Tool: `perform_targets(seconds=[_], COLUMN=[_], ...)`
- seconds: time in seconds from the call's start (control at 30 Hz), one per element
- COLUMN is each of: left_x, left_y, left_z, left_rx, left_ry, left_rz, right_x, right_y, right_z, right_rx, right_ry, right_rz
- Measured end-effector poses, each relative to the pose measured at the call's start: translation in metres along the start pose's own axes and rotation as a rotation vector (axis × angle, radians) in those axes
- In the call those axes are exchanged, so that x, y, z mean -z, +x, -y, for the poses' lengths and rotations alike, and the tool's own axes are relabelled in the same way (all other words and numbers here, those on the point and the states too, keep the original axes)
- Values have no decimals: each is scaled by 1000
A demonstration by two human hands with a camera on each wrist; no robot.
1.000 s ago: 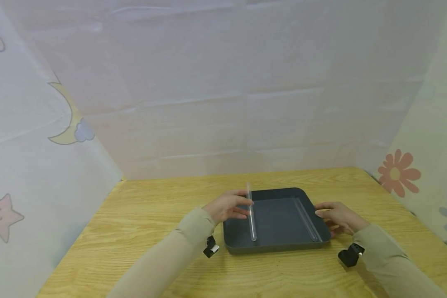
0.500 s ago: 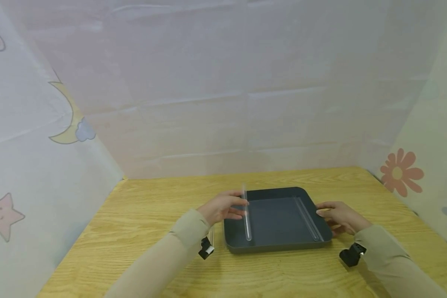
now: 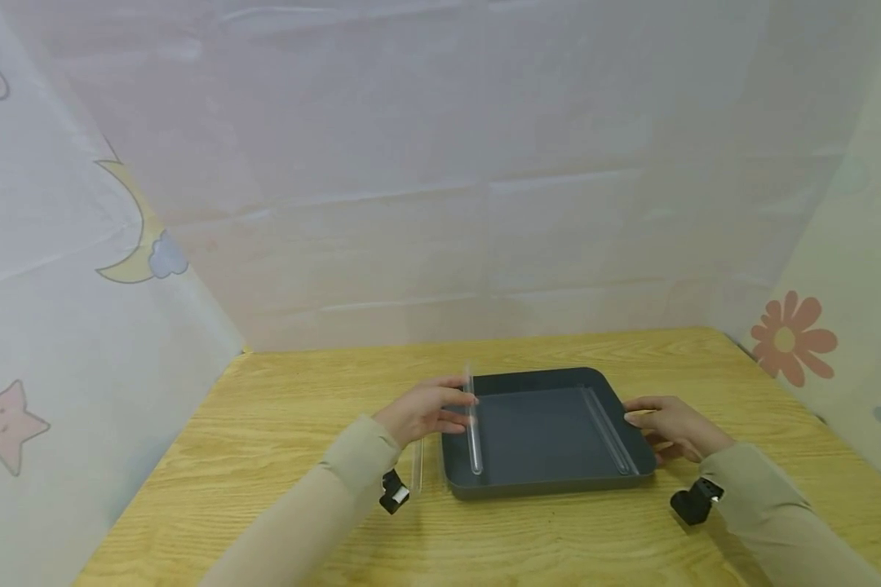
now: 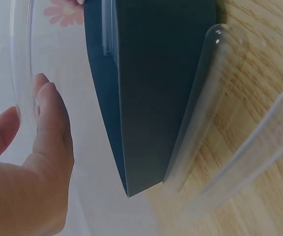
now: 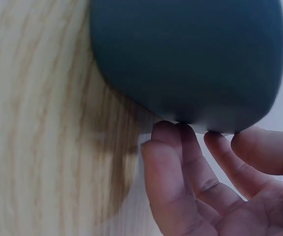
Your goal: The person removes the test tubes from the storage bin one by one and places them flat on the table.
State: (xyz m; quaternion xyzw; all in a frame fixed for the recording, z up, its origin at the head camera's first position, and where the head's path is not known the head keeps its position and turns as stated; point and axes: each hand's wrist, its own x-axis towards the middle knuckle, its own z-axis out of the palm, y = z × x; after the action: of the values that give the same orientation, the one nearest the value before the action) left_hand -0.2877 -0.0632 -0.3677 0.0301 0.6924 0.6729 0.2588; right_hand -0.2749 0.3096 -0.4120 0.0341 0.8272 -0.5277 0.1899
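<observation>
My left hand (image 3: 422, 412) pinches a clear test tube (image 3: 475, 452) between thumb and fingers, over the left side of a dark grey tray (image 3: 532, 440). The tube's rounded end points toward me. My right hand (image 3: 675, 428) is at the tray's right side; in the right wrist view its fingertips (image 5: 163, 162) touch the outer wall. Inside the tray, clear tubes (image 3: 604, 432) lie side by side along the right wall. Two more clear tubes (image 4: 249, 157) show on the table left of the tray in the left wrist view, one right along its wall.
The tray stands on a wood-grain table (image 3: 286, 408). A pale cloth backdrop (image 3: 440, 204) rises behind the table, with printed cloth at both sides. A small black camera (image 3: 693, 499) is strapped to each wrist.
My left hand has moved to the left with its test tube, toward the tray's left wall. A tube on the table has come into sight behind the left wrist. My right hand stays put.
</observation>
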Motion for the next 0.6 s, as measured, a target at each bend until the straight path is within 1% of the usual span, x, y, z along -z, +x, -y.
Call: perform_targets(seconds=[0.13, 0.33, 0.6], left_x=[2, 5, 12], left_y=[0, -3, -8], left_z=[1, 4, 9], left_rx=[1, -1, -8], left_ry=[-8, 2, -14], left_rz=[2, -13, -16], right_x=[0, 0, 0], right_y=[0, 0, 0], right_z=[0, 0, 0], right_rx=[0, 5, 3], right_ry=[-1, -16, -1], right_rz=[2, 3, 0])
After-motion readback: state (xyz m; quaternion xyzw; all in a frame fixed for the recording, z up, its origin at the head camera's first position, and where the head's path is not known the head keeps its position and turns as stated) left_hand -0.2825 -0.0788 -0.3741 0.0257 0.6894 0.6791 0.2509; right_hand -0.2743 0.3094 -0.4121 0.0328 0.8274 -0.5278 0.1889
